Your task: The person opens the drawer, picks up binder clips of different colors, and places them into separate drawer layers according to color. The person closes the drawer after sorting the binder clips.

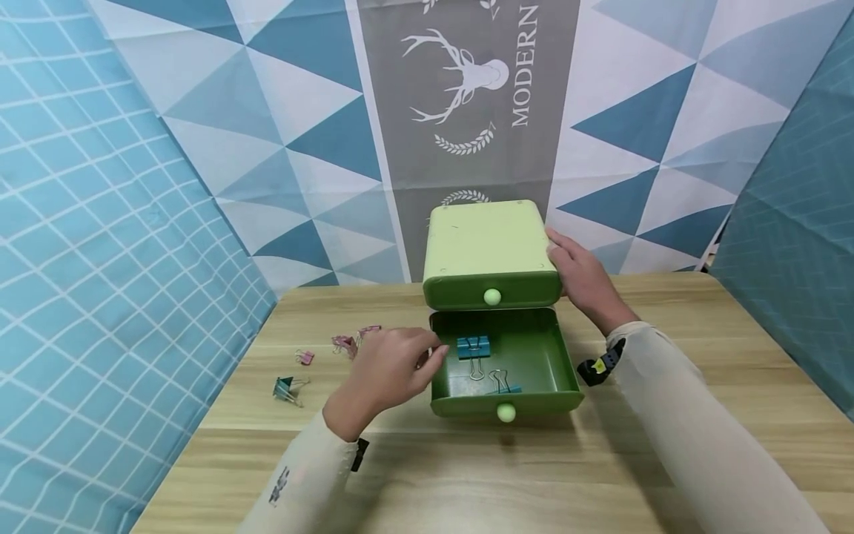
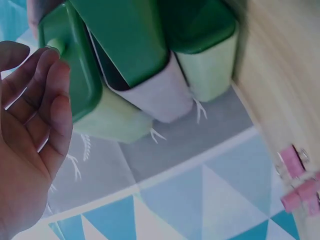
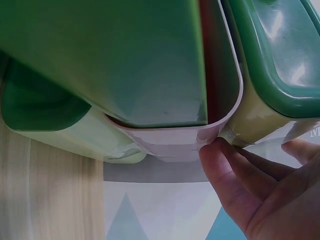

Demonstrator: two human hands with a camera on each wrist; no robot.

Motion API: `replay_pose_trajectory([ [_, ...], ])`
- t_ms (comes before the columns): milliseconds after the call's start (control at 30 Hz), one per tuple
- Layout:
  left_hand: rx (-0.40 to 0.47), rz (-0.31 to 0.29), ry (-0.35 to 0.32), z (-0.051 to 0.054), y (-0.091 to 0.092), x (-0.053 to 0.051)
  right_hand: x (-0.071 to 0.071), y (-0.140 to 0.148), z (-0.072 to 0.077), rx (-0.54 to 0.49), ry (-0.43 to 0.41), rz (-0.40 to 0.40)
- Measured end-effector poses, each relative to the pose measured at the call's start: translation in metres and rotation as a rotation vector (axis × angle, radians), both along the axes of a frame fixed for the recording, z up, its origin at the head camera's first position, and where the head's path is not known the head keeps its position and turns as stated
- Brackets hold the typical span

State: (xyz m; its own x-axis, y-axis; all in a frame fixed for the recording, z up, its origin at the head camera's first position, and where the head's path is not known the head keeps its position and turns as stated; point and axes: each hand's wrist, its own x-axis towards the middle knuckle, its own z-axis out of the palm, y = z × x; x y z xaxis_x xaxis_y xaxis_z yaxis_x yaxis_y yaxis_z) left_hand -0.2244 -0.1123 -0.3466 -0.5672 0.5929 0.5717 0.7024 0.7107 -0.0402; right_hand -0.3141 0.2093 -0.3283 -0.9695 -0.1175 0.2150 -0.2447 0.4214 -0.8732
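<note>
A stacked drawer unit point(image 1: 490, 236) with a pale green top stands at the table's back. Its middle drawer point(image 1: 540, 356) is pulled out, with blue binder clips point(image 1: 473, 347) inside. My left hand point(image 1: 394, 367) is beside that drawer's left wall, fingers loosely bent; the left wrist view shows no object in its fingers point(image 2: 60, 82). My right hand point(image 1: 583, 278) rests against the unit's right side. In the right wrist view, its fingertips point(image 3: 215, 150) touch near the seam between the pinkish-white middle casing point(image 3: 175, 142) and the top casing point(image 3: 260, 120).
Pink binder clips point(image 1: 343, 343) and a teal binder clip point(image 1: 287, 390) lie on the wooden table point(image 1: 467, 482) to the left. A round knob point(image 1: 506, 412) sticks out from the open drawer's front. Patterned cloth point(image 1: 320, 148) hangs behind the unit.
</note>
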Motion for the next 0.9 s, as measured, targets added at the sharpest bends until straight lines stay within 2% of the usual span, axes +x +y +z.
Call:
replay_pose_trajectory([
  [400, 0.028, 0.083, -0.035, -0.017, -0.042, 0.008, 0.000, 0.001, 0.000, -0.001, -0.004, 0.011],
  [900, 0.042, 0.207, -0.098, -0.031, -0.089, 0.012, -0.001, 0.001, -0.001, 0.001, 0.004, 0.012],
])
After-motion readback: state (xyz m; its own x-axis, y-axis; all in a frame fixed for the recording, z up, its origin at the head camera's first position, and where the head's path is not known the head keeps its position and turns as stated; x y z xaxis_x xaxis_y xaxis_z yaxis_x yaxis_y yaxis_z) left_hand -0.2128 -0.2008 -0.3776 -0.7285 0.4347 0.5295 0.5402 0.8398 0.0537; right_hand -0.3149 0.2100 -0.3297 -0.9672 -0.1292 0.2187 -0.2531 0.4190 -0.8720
